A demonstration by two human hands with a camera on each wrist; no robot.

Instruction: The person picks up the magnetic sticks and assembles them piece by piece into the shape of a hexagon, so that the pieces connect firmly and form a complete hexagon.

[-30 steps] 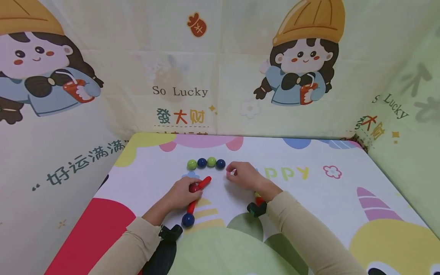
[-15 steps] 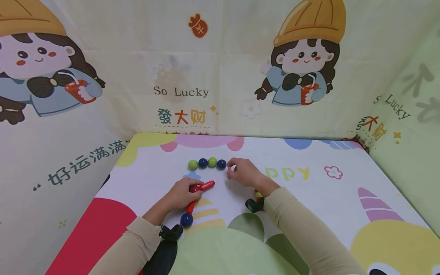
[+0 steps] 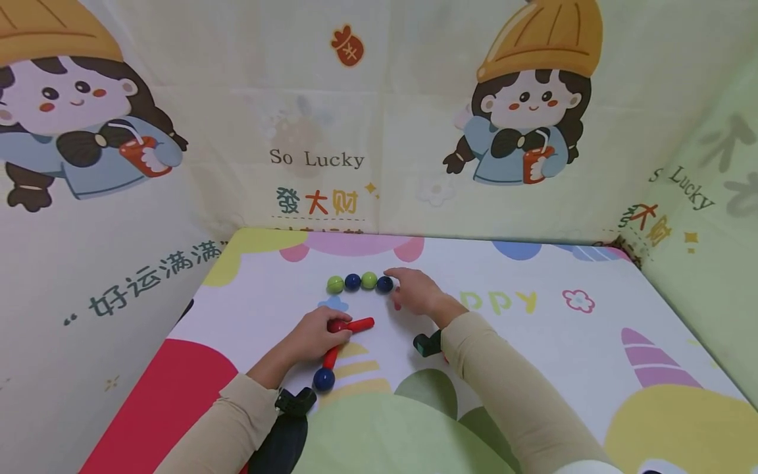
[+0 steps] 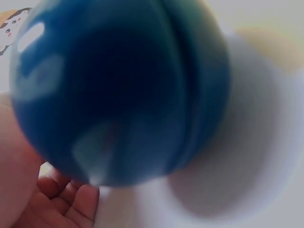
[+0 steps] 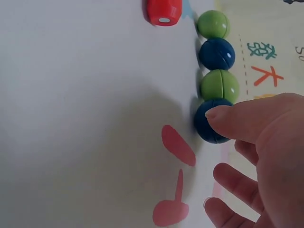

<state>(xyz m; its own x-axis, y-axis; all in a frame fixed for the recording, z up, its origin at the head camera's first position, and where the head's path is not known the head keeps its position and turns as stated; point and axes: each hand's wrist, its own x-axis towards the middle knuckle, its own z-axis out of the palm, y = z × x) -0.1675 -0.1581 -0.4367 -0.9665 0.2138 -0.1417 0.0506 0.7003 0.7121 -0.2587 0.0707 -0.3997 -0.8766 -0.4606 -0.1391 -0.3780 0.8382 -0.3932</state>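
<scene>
My left hand [image 3: 314, 334] grips a red ball [image 3: 337, 326] in the head view. One short red rod [image 3: 360, 324] points right from it; another red rod [image 3: 330, 357] runs towards me to a dark blue ball [image 3: 324, 379]. That blue ball fills much of the left wrist view. Farther back, green and blue balls stand in a touching row. My right hand [image 3: 417, 291] reaches the blue ball [image 3: 385, 284] at the row's right end. In the right wrist view a straight digit's tip overlaps this ball, and the other fingers are loosely spread.
Under my right forearm a small red piece [image 3: 445, 357] is mostly hidden. The printed cloth [image 3: 533, 355] covers the table, with patterned fabric walls [image 3: 414, 210] behind and at both sides. A black object [image 3: 278, 441] lies beside my left forearm.
My right hand has moved slightly forward and left onto the end blue ball, its index finger straightening. In the left hand, the upper red rod has swung from pointing up-right to nearly sideways.
</scene>
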